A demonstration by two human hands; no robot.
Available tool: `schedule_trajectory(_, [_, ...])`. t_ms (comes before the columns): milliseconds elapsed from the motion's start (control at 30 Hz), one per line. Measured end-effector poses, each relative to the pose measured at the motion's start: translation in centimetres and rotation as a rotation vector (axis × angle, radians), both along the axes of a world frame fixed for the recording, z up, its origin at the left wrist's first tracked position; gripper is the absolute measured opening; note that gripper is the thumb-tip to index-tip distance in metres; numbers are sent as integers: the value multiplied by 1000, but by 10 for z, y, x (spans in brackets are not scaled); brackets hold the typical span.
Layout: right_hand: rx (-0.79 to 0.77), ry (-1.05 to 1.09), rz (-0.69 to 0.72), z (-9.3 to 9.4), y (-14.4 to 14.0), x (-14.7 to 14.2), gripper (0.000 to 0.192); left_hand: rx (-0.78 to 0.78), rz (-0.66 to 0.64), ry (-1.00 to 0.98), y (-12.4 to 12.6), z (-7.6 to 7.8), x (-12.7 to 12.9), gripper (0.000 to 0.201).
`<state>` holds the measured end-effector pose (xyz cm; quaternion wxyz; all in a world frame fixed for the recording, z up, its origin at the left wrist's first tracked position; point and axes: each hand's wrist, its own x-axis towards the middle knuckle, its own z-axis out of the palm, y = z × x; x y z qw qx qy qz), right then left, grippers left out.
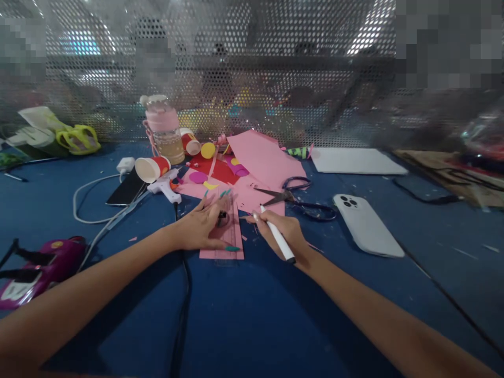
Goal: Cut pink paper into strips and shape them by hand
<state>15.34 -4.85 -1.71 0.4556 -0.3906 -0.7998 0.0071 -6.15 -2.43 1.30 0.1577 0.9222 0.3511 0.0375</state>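
My left hand (207, 223) lies spread on a clear ruler (231, 231), pressing it onto a strip of pink paper (208, 253). A small dark item (222, 216) shows by its fingers; I cannot tell what it is. Close by on the right, my right hand (285, 231) grips a white marker (279, 239), its tip pointing up and left, the dark end toward me. Whether the tip touches anything is unclear. Just beyond that hand, open scissors (289, 196) with dark blue handles rest partly on larger pink sheets (262, 157).
Left of the paper lie a glue gun (167, 190), a paper cup (151, 169), a black phone (125, 190) and cables. A pink-lidded bottle (165, 131) stands behind. To the right are a white phone (366, 226) and a white slab (356, 160). A perforated metal panel (252, 68) borders the table.
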Motion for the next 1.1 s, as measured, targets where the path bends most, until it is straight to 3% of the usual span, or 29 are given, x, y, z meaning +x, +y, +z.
schedule_trajectory(333, [-22,-18,16,1,-3,2,23,-90,89,-31,4,-4,-3,107])
schedule_trajectory(833, [-65,-34,56,11,-5,0,14,-79,67,-108,0,1,-3,110])
schedule_trajectory(1100, [-57,-23,43,10,-6,1,13,-44,27,-56,-2,2,-1,97])
